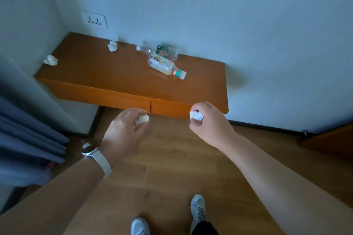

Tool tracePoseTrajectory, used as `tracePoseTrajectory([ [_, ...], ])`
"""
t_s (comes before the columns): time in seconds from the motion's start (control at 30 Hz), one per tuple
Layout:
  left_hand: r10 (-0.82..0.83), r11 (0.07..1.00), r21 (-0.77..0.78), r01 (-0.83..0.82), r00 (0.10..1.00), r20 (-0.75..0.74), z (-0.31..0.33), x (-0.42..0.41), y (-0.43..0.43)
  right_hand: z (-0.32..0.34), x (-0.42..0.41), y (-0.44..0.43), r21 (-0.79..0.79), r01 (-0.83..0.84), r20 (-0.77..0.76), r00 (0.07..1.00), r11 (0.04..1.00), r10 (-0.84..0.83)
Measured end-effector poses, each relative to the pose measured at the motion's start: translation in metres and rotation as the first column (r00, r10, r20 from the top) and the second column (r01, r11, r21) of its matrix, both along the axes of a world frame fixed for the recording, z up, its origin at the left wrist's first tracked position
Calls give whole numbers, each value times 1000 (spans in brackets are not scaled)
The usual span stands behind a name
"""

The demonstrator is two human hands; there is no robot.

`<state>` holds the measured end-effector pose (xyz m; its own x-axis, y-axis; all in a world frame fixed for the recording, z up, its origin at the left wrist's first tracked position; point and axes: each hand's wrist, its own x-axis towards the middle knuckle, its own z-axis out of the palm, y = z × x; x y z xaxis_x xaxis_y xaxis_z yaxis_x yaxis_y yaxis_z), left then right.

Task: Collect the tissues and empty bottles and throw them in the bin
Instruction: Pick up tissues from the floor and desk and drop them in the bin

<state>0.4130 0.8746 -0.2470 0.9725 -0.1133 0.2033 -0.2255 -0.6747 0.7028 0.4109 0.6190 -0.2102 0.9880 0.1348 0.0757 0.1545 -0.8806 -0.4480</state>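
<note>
My left hand [124, 131] is closed around a crumpled white tissue [142, 118], in front of the low wooden shelf [95, 89]. My right hand [210, 124] grips another crumpled tissue [195, 115] near the shelf's front right edge. On the shelf lie two more tissue balls, one at the far left [50, 60] and one near the wall [112, 46]. Two plastic bottles lie on their sides at the back: a clear one with a green label [158, 51] and one with a white cap and a little yellowish liquid [166, 66]. No bin is in view.
A wall socket [94, 20] sits above the shelf's left end. A blue curtain [28, 139] hangs at the left. Wooden furniture [328, 139] juts in at the right. My white shoes [198, 210] stand on the wooden floor.
</note>
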Motion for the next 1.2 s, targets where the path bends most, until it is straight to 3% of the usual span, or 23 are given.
tracePoseTrajectory([
  [0.37, -285, 958, 69, 278, 949, 133, 77, -16, -120, 59, -91, -127, 63, 278, 53, 958, 959, -281],
  [0.67, -427, 904, 58, 423, 890, 161, 103, -58, -306, 93, -169, -285, 135, 445, 125, 879, 885, -460],
  [1.0, -606, 794, 94, 601, 771, 197, 128, -101, -500, 106, -263, -449, 156, 633, 156, 742, 758, -652],
  [1.2, -739, 673, 160, 722, 644, 198, 130, -115, -585, 104, -305, -511, 124, 749, 174, 629, 650, -758],
])
